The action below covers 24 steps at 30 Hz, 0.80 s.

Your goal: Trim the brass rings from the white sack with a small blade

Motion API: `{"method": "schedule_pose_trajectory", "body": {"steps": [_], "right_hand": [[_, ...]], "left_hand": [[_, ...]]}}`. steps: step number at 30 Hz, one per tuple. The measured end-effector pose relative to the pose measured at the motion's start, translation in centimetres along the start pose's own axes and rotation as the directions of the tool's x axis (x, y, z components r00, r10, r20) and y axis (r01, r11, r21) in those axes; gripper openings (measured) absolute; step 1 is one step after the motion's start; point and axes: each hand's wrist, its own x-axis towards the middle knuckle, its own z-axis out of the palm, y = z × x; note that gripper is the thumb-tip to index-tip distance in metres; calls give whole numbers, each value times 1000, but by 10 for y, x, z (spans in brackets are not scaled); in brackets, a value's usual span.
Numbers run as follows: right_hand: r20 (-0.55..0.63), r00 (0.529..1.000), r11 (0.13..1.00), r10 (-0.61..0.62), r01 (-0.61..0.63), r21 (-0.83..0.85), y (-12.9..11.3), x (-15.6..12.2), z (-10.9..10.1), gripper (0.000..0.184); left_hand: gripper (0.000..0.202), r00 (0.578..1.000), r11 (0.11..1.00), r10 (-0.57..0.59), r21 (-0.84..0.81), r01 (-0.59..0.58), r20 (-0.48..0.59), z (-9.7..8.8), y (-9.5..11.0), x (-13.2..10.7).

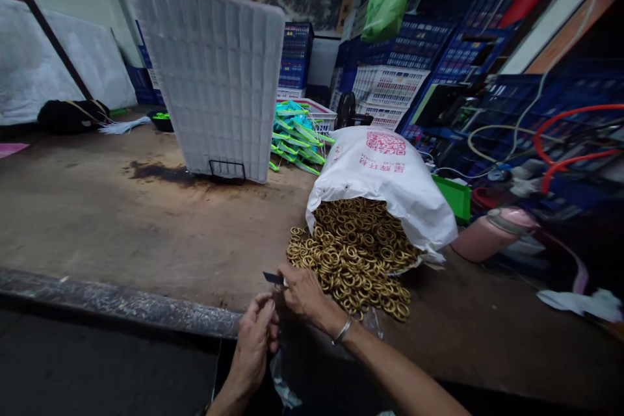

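My right hand (pixel 306 296), with a silver bangle at the wrist, is closed around a cutter knife (pixel 273 278). Its dark blade points left over the table's front edge, and the handle is mostly hidden in the fingers. Just to the left and lower, my left hand (pixel 256 331) has its fingers curled together; whatever they pinch is too small to make out. Beside the right hand, brass-coloured rings (pixel 351 260) spill in a heap from the mouth of a white woven sack (pixel 370 169) lying on its side. Below the hands hangs some pale plastic film (pixel 283 383).
A tall white compartmented tray (pixel 219 78) stands in a black wire holder (pixel 227 171) on the brown table (pixel 97 208). Behind it are green and teal strips (pixel 297 136). A pink bottle (pixel 494 234) and red hose (pixel 560 162) sit at the right. Blue crates (pixel 414 39) fill the back.
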Motion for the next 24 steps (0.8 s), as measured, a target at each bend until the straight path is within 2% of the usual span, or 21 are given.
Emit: {"method": "schedule_pose_trajectory", "body": {"steps": [4, 8, 10, 12, 15, 17, 19, 21, 24], "right_hand": [[-84, 996, 967, 42, -19, 256, 4, -35, 3, 23], [-122, 978, 895, 167, -99, 435, 10, -63, 13, 14], [-138, 965, 846, 225, -123, 519, 14, -74, 16, 10], [-119, 955, 776, 273, -146, 613, 20, -84, 19, 12], [20, 953, 578, 301, -199, 792, 29, -97, 21, 19], [96, 947, 446, 306, -231, 865, 34, -105, 22, 21], [92, 937, 389, 338, -228, 893, 38, -111, 22, 20], [53, 928, 381, 368, -202, 902, 41, -115, 22, 17], [-10, 923, 414, 385, -163, 895, 44, -120, 24, 18]], "left_hand": [[33, 993, 986, 45, 157, -62, 111, 10, -11, -2], [31, 982, 975, 71, 194, -105, 175, 21, -20, -11], [27, 972, 960, 135, 217, -176, 190, 27, -22, -18], [23, 953, 925, 228, 261, -276, 202, 33, -24, -25], [17, 926, 866, 297, 343, -365, 235, 40, -27, -33], [16, 915, 842, 288, 381, -382, 282, 45, -29, -36], [16, 911, 841, 255, 390, -374, 324, 50, -30, -39], [16, 917, 864, 198, 380, -330, 345, 55, -31, -41], [22, 938, 900, 62, 388, -200, 341, 58, -33, -43]]}}
